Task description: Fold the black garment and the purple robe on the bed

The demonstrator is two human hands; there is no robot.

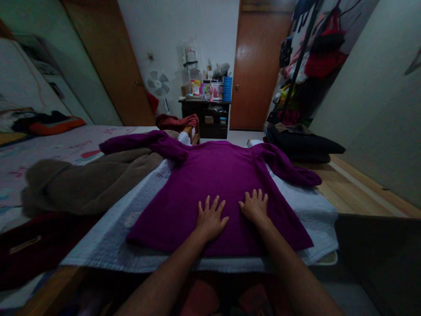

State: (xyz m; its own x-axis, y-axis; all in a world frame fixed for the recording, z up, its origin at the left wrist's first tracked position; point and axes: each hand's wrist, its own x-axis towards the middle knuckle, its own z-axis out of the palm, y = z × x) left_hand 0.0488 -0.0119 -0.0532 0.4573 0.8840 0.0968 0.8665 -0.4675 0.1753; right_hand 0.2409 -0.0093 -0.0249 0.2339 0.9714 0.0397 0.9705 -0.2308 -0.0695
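Note:
A purple long-sleeved top (220, 175) lies spread out on a pale blue cloth (141, 210), its neckline away from me and its hem toward me. Its left sleeve reaches over a grey-brown fleece garment (95, 180); the other sleeve bends out to the right. My left hand (210, 219) rests flat on the lower middle of the top, fingers spread. To the right of it, my right hand (255, 205) also lies on the fabric, palm down with the fingers apart. Neither hand grips anything.
A bed with a patterned sheet (66, 149) runs along the left, with a dark red garment (42, 245) nearer me. Folded black clothes (302, 145) sit on a wooden surface (342, 188) at right. Beyond are a fan (158, 83), a dark cabinet (205, 120) and a door (256, 70).

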